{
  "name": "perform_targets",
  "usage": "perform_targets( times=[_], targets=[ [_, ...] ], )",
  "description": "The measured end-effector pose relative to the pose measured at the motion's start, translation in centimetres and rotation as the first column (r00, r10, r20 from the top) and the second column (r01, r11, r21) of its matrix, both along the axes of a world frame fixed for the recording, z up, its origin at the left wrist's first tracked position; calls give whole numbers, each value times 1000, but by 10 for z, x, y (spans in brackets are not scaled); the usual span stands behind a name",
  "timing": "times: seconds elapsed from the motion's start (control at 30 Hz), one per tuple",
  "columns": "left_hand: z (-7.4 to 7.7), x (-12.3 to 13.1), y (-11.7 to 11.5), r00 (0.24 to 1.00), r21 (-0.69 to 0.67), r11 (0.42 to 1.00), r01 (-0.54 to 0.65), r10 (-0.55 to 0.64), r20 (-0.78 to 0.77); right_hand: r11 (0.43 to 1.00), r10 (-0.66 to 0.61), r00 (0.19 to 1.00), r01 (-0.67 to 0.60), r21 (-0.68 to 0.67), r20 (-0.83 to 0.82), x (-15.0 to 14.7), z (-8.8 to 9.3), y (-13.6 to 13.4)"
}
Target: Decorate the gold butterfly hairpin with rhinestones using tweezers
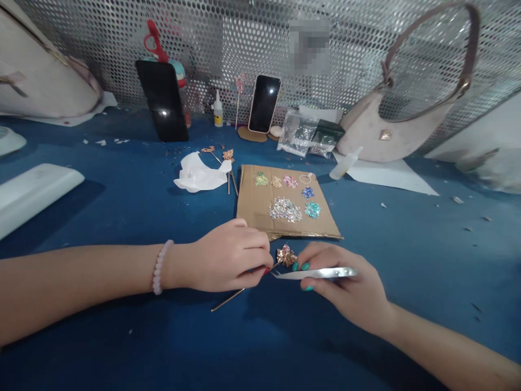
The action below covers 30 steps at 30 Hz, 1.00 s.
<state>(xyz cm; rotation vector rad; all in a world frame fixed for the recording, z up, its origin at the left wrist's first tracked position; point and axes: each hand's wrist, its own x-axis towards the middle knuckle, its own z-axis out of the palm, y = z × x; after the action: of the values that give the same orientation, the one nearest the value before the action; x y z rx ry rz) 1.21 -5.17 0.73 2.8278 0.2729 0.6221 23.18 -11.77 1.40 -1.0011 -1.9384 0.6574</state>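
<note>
My left hand (234,258) is closed around the thin stem of a gold flower hairpin (286,256), whose bare end sticks out below the hand. A pink stone shows on the flower. In my right hand (345,277) a pair of silver tweezers (321,273) is pinched, its tips pointing left just under the flower. The fingertips of this hand are close to the petals; whether they touch cannot be made out. Just beyond both hands lies a cardboard sheet (254,209) bearing small heaps of rhinestones, among them clear (285,209), teal (312,209) and blue (308,192) ones.
Crumpled white paper (201,172) and more gold hairpins (228,156) lie left of the cardboard. Glue bottles (345,164) (218,111), two propped phones (163,101) (265,104) and plastic bags (298,133) stand behind. Handbags (401,127) (49,65) flank the table, against a perforated metal panel (244,38).
</note>
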Motion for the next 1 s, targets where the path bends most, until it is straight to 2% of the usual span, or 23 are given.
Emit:
perform_targets(
  times=[0.6,1.0],
  targets=[
    [-1,-1,-1,999,10,999,41,-41,-2,999,25,999,-27,47,39,2,-1,0],
    [-1,1,-1,999,24,999,38,-38,1,993,86,995,-90,79,45,0,0,0]
  ],
)
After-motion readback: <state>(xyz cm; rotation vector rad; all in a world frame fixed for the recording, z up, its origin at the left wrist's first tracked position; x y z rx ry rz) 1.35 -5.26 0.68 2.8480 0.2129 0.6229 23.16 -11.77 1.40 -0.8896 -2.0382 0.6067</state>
